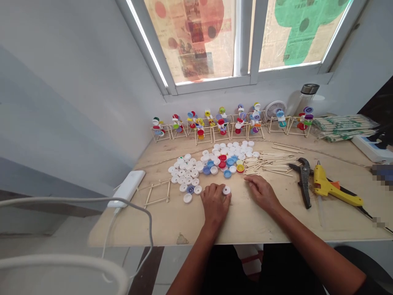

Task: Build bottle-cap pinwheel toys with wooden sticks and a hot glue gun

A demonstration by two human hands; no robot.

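The left hand [215, 205] sits curled on the plywood tabletop [242, 225], its fingers drawn in narrowly against a white bottle cap [226, 190], though whether they grip it I cannot tell. The cap lies at the near edge of a loose cap pile [211, 164], with a small stick frame [156, 192] to the left. The right hand [262, 192] rests empty, fingers slightly spread, just near of the loose sticks [270, 162], with the yellow glue gun [333, 188] farther right.
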